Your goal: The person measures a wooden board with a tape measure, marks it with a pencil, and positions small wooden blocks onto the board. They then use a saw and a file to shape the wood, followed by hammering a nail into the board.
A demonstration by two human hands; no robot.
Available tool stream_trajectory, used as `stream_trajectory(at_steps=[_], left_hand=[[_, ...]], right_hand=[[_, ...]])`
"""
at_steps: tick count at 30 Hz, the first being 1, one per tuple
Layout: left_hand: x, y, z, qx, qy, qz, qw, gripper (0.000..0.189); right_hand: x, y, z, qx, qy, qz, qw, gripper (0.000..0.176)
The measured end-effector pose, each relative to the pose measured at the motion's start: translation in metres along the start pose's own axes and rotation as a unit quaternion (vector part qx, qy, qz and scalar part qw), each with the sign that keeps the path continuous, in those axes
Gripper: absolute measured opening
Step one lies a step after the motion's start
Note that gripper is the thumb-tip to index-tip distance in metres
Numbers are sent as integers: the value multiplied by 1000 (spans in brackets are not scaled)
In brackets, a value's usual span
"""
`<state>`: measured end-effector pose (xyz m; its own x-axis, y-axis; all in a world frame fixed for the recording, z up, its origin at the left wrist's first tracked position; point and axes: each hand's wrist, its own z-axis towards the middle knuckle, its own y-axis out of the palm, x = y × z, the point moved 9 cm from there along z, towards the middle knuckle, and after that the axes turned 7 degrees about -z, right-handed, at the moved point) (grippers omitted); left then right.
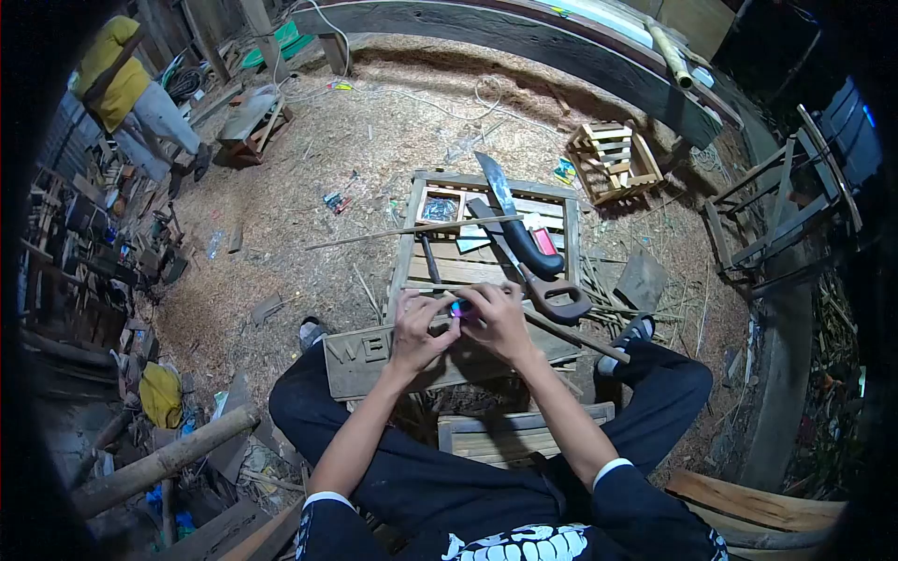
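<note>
My left hand point(421, 329) and my right hand point(496, 323) meet above a wooden board point(351, 367) with raised letters, of which "WE" shows. Between their fingertips is a small shiny blue-purple object point(456, 309), its kind too small to make out. The fingers of both hands are curled closed around it. Just beyond my right hand lies a handsaw point(563, 301) with a brown handle. Past it, a large knife point(531, 248) with a black handle rests on a slatted wooden table point(404, 257). A hammer-like tool point(430, 259) lies left of the saw.
A small wooden box point(440, 192) of nails or screws and a red-and-white packet point(543, 240) sit on the table. A slatted crate point(645, 178) stands beyond on the shavings-covered floor point(309, 215). A person point(131, 84) in yellow stands far left. A wooden frame point(786, 220) is at right.
</note>
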<state>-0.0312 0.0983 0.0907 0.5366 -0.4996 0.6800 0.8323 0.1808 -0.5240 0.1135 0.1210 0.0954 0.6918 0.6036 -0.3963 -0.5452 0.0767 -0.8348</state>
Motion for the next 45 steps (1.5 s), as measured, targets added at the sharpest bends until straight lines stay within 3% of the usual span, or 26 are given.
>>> stream_trajectory(at_steps=[3, 5, 9, 11, 12, 15, 20, 33, 45], left_hand=[[-3, 14, -4, -39, 1, -74, 997, 39], [3, 17, -4, -53, 15, -107, 993, 37], [7, 22, -8, -117, 84, -72, 987, 29], [0, 24, -12, -122, 95, -35, 987, 28], [-12, 27, -13, -133, 46, -40, 989, 31], [-27, 24, -26, -103, 13, 18, 994, 40], [-29, 32, -36, -154, 2, 24, 988, 56], [-40, 42, -34, -196, -36, 21, 980, 57], [-26, 38, -27, -198, 6, 15, 980, 51]], right_hand=[[3, -12, -24, -17, 57, -1, 998, 57], [12, -10, -44, -14, 137, 116, 984, 55], [-5, -20, -54, 12, 143, 119, 982, 54], [5, -12, -63, 13, 224, 100, 969, 53], [6, -9, -66, 18, 236, 72, 969, 50], [8, 4, -65, 25, 257, 61, 964, 45], [2, 20, -49, 52, 231, 27, 971, 44], [-6, 8, -61, 19, 201, 36, 979, 46], [-6, -7, -100, 6, 211, 6, 977, 42]])
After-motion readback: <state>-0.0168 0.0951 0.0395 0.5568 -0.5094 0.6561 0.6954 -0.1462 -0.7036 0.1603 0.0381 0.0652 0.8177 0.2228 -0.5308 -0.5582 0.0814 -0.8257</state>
